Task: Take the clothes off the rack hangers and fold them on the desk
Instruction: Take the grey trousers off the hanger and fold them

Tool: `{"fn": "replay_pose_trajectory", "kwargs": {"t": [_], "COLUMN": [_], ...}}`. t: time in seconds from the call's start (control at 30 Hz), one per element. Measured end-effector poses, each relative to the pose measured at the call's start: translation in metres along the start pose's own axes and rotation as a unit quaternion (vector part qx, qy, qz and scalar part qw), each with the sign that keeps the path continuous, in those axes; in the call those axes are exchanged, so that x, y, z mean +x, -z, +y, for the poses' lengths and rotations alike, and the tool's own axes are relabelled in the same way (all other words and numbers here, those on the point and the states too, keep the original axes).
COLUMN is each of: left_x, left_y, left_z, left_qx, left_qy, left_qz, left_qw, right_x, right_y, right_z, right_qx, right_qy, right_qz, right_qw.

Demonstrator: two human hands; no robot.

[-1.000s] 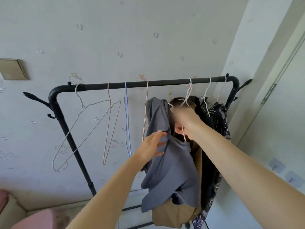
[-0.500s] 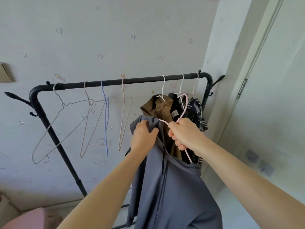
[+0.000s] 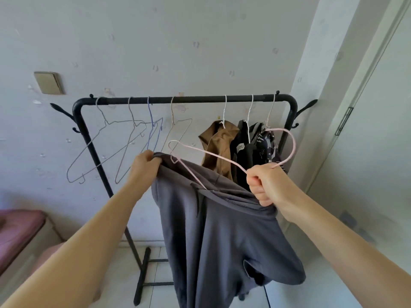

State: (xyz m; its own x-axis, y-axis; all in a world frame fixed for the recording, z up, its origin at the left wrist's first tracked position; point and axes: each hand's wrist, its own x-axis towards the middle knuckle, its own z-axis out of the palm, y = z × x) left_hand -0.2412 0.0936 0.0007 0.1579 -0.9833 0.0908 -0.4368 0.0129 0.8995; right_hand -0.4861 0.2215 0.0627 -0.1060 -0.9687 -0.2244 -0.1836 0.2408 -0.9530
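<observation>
Here, in front of the black clothes rack (image 3: 186, 100), the left hand (image 3: 145, 164) grips the waistband of soft, limp grey sweatpants (image 3: 222, 236) while the right hand (image 3: 265, 185) closes around a half-freed pink wire hanger (image 3: 224, 157); the waistband looks the surest hold.

A grey garment (image 3: 224, 236) hangs off the rack (image 3: 189, 100) — bunched at the top, half slid off a pink hanger (image 3: 224, 157). Brown (image 3: 219, 150) and dark clothes (image 3: 255, 150) hang at the rack's right end — four bare hangers (image 3: 131, 147) at left.

Both arms outstretched, left hand (image 3: 144, 165) and right hand (image 3: 266, 185) clenched.
</observation>
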Motion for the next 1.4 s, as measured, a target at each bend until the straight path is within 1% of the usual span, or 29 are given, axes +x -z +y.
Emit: {"fn": "replay_pose_trajectory", "kwargs": {"t": [0.07,0.17,0.23,0.4,0.57,0.73,0.83,0.9,0.97,1.03,1.1,1.23,1.37,1.4], "left_x": [-0.011,-0.026,-0.033,-0.042,-0.038,-0.03,-0.024,-0.021,-0.019,-0.014,-0.009,0.002,0.01,0.012], "left_y": [0.005,0.0,-0.006,-0.005,0.01,0.029,0.043,0.052,0.057,0.062,0.066,0.075,0.078,0.078], "left_z": [0.003,0.004,0.004,0.002,0.001,-0.001,-0.006,-0.011,-0.016,-0.023,-0.027,-0.038,-0.046,-0.048], "left_qx": [0.02,0.055,0.069,0.064,0.123,0.165,0.2,0.251,0.293,0.307,0.308,0.266,0.212,0.201], "left_qy": [-0.047,-0.083,-0.087,-0.079,-0.097,-0.114,-0.124,-0.144,-0.159,-0.16,-0.151,-0.115,-0.082,-0.077], "left_qz": [-0.031,-0.066,-0.08,-0.085,-0.091,-0.087,-0.085,-0.081,-0.08,-0.08,-0.074,-0.056,-0.046,-0.042], "left_qw": [0.998,0.993,0.991,0.991,0.983,0.976,0.968,0.954,0.939,0.935,0.937,0.956,0.973,0.976], "right_x": [-0.001,0.006,0.015,0.057,0.12,0.178,0.208,0.226,0.243,0.262,0.277,0.289,0.285,0.282], "right_y": [0.003,-0.001,-0.007,-0.028,-0.051,-0.07,-0.075,-0.079,-0.079,-0.081,-0.08,-0.088,-0.099,-0.101], "right_z": [0.001,0.003,0.002,-0.007,-0.041,-0.075,-0.087,-0.09,-0.09,-0.09,-0.086,-0.077,-0.067,-0.064], "right_qx": [0.04,0.071,0.072,0.084,0.098,0.064,-0.003,-0.059,-0.094,-0.128,-0.167,-0.217,-0.193,-0.202], "right_qy": [0.006,0.004,-0.002,-0.017,-0.017,-0.017,0.001,0.012,0.017,0.014,0.01,0.001,0.0,0.005], "right_qz": [-0.004,-0.004,0.01,0.026,0.033,0.05,0.092,0.121,0.134,0.139,0.144,0.136,0.111,0.11], "right_qw": [0.999,0.997,0.997,0.996,0.994,0.997,0.996,0.991,0.986,0.982,0.975,0.967,0.975,0.973]}}
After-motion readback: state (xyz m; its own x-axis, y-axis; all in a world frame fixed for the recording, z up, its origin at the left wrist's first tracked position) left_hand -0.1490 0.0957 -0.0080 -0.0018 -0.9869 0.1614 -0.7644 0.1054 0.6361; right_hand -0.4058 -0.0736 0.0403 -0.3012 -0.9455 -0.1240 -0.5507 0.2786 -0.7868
